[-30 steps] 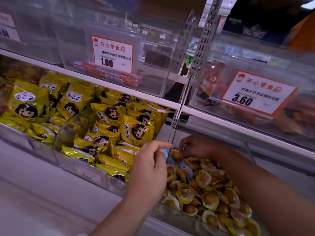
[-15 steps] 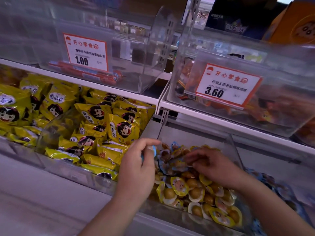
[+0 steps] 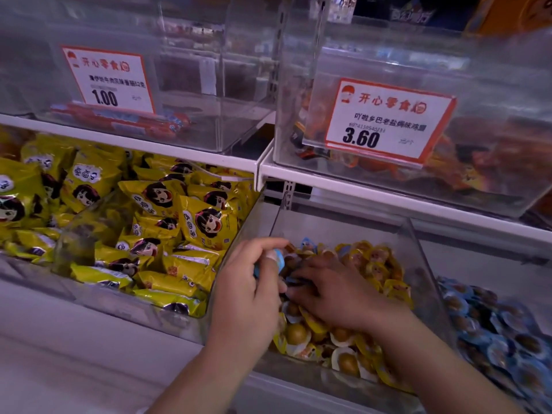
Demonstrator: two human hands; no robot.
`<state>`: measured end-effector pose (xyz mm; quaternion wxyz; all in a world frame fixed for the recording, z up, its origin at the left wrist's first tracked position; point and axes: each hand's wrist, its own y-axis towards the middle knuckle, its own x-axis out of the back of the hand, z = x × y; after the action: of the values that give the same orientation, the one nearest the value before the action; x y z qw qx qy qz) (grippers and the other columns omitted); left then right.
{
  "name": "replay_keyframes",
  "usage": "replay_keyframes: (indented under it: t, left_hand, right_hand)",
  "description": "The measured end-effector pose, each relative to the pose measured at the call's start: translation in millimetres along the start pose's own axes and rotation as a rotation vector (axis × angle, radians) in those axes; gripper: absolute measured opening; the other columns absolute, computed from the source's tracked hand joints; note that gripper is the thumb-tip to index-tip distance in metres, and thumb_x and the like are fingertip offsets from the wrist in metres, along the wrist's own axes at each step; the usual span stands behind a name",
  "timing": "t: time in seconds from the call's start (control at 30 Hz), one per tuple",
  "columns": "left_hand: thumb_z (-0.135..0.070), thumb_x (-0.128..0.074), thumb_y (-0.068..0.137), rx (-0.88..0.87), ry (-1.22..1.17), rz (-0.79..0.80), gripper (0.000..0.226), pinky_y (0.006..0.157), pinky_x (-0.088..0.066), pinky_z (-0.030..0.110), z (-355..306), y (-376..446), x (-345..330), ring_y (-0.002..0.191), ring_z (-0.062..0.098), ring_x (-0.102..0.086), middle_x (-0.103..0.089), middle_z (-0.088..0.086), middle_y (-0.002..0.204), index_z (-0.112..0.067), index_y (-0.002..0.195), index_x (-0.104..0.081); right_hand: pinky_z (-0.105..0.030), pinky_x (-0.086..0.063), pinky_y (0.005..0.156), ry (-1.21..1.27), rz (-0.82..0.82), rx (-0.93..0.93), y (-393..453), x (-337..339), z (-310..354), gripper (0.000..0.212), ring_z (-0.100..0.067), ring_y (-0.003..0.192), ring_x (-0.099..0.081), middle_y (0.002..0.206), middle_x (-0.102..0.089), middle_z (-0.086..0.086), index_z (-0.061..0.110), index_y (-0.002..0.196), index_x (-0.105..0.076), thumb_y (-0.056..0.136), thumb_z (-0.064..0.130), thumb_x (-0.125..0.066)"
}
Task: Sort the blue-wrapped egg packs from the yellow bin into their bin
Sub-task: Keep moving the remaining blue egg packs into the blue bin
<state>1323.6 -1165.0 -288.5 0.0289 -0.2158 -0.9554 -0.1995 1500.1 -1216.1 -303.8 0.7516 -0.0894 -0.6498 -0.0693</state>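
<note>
Blue-wrapped egg pack [image 3: 276, 259] upright in left hand [image 3: 251, 294].

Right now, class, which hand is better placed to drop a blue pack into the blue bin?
Left hand: it already holds a blue pack. The right hand is digging among the yellow packs.

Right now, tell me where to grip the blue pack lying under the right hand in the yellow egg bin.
Pinch the blue pack by its thin flat wrapper edge, coming from above: it lies among the yellow egg packs, against the bin's left wall, so only its top is free. The right hand already rests over it; the left hand holds another blue pack.
</note>
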Motion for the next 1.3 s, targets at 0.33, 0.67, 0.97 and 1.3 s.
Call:
replay_keyframes:
  t: [0.33, 0.67, 0.97, 1.3]
  left_hand:
    - [-0.026, -0.047, 0.102, -0.011, -0.009, 0.01, 0.026, 0.05, -0.047, 0.022, 3.5, 0.5, -0.2, 0.056, 0.012, -0.063, -0.064, 0.001, 0.08, -0.043, 0.103, -0.066]
    - [-0.026, -0.047, 0.101, -0.036, 0.013, -0.009, 0.026, 0.055, -0.047, 0.025, 5.3, -0.2, -4.8, 0.058, 0.012, -0.062, -0.064, 0.0, 0.082, -0.042, 0.103, -0.066]
    - [-0.023, -0.046, 0.104, -0.085, 0.057, -0.035, 0.027, 0.058, -0.052, 0.026, 3.6, 0.3, -12.0, 0.067, 0.01, -0.065, -0.063, -0.005, 0.087, -0.042, 0.106, -0.064]
    - [-0.037, -0.056, 0.097, 0.095, 0.038, 0.208, 0.019, 0.078, -0.038, -0.002, -5.2, -11.7, -71.9, 0.102, -0.018, -0.053, -0.061, -0.02, 0.117, -0.046, 0.113, -0.055]
  right_hand:
    - [-0.04, -0.051, 0.094, 0.076, 0.137, -0.086, 23.8, 0.6, 15.9, 0.051, -0.026, 0.117, -0.056, 0.127, -0.059, -0.001, 0.039, 0.128, -0.057, 0.082, 0.06, -0.053]
    - [-0.033, -0.053, 0.08, 0.286, -0.053, 0.136, 25.3, -7.6, 19.9, 0.019, -0.014, 0.097, -0.064, 0.107, -0.07, 0.005, 0.028, 0.105, -0.068, 0.087, 0.023, -0.065]
    - [-0.019, -0.056, 0.068, 1.166, -0.541, -0.223, -6.7, 22.1, -12.7, 0.029, -0.009, 0.085, -0.073, 0.091, -0.078, 0.001, 0.019, 0.101, -0.076, 0.084, -0.003, -0.067]
    - [-0.031, -0.058, 0.062, 1.871, -0.589, -0.589, -71.8, 26.0, -7.7, 0.02, -0.024, 0.082, -0.073, 0.1, -0.072, -0.019, 0.002, 0.106, -0.07, 0.092, -0.004, -0.057]
